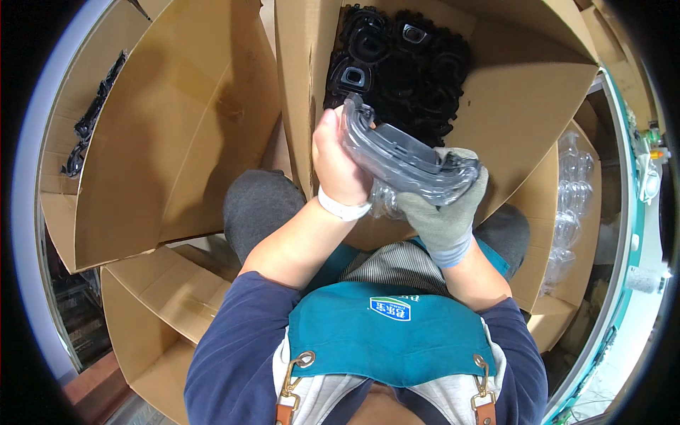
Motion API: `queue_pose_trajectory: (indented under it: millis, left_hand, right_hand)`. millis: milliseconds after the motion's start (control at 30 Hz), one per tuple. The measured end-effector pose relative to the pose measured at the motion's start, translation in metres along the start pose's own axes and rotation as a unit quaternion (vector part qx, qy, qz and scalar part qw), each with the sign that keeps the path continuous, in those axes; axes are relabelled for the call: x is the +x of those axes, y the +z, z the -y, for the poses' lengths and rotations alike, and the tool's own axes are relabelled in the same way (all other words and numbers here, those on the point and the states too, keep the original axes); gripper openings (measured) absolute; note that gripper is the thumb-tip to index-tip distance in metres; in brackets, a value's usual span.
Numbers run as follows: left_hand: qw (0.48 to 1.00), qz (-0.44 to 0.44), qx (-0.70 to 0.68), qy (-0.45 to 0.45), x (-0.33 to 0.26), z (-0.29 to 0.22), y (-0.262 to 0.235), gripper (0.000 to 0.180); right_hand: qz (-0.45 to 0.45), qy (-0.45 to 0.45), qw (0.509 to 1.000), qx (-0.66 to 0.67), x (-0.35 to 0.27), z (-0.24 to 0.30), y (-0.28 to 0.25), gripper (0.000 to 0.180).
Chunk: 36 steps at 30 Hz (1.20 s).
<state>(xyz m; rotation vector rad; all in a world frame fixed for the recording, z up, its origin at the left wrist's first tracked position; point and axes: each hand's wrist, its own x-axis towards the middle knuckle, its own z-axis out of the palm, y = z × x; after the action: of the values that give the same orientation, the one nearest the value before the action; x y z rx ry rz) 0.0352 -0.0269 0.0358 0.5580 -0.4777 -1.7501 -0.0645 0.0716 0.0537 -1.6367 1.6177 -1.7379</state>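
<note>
Between my two hands is a bundle of moulded plastic trays (407, 157), dark grey and clear, curved and tilted down to the right. My bare left hand (340, 161), with a white band at the wrist, grips its left end. My right hand (448, 221), in a grey knit glove, is closed around the right end. A clear bumpy plastic part (384, 201) hangs below the bundle between my hands; whether it is joined to it I cannot tell. Just beyond, several black moulded plastic pieces (397, 74) lie packed in an open cardboard box (506, 117).
A large cardboard flap (177, 127) rises at the left, with another open box (152, 312) below it. Black plastic parts (92, 117) show at the far left. Clear plastic pieces (572, 191) fill a box at the right. My knees (262, 212) flank the near side.
</note>
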Motion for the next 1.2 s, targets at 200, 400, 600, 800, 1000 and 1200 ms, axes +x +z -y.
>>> queue_pose_trajectory:
  millis: [200,400,600,800,1000,1200]
  left_hand:
    - [0.998,0.046,0.028,0.028,0.006,0.003,-0.005,0.045]
    - [0.922,0.148,-0.292,-0.206,0.027,0.004,-0.012,0.041]
    - [0.815,0.269,-0.419,-0.296,0.034,0.052,-0.039,0.056]
    - [0.98,-0.041,-0.136,-0.136,0.015,-0.002,0.013,0.037]
    - [0.919,0.208,0.177,0.284,0.021,-0.023,-0.005,0.047]
    - [0.891,0.29,0.224,0.268,0.015,-0.031,-0.015,0.058]
  right_hand:
    - [-0.053,0.004,0.997,0.047,-0.004,-0.003,0.009,0.068]
    - [-0.009,-0.18,0.972,-0.153,0.029,0.012,-0.004,0.07]
    - [0.126,-0.213,0.947,-0.206,0.021,0.003,-0.01,0.045]
    - [0.133,-0.138,0.971,-0.143,0.019,-0.012,-0.014,0.047]
    - [0.092,-0.021,0.994,0.045,0.006,-0.024,-0.014,0.096]
    - [0.136,-0.038,0.98,0.139,-0.006,-0.009,-0.025,0.097]
